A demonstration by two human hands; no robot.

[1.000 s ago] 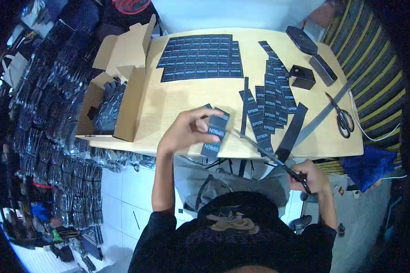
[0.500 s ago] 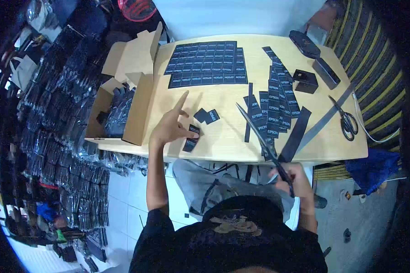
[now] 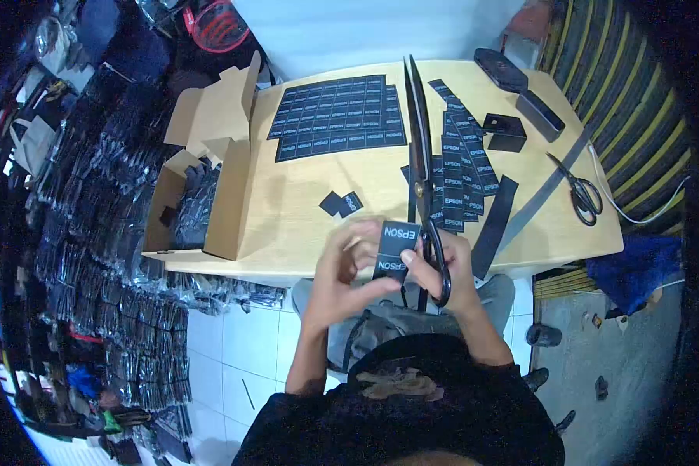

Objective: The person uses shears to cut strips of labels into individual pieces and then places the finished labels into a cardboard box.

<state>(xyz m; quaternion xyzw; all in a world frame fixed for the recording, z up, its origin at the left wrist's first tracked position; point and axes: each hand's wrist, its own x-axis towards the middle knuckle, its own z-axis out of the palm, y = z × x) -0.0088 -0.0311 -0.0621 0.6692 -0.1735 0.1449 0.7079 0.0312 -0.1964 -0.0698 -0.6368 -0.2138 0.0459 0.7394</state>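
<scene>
A wooden bench [image 3: 318,175] carries, at its far edge, a large uncut sheet of black EPSON labels [image 3: 335,116], cut label strips [image 3: 462,167] toward its right side, and 2 loose cut labels [image 3: 342,203] near its front edge. Just over that front edge, the left hand [image 3: 342,272] and right hand [image 3: 443,268] pinch a short label strip [image 3: 394,250] between them; the right hand's fingers also sit closed through the handles of long scissors [image 3: 419,155], blades together, pointing away. Judging by this, the strip is being lined up, and the next cut would call for opening the blades across the gap between 2 printed labels.

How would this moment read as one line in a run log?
left hand: holds EPSON label strip | right hand: holds large scissors, pinches strip | cut labels: on table
</scene>
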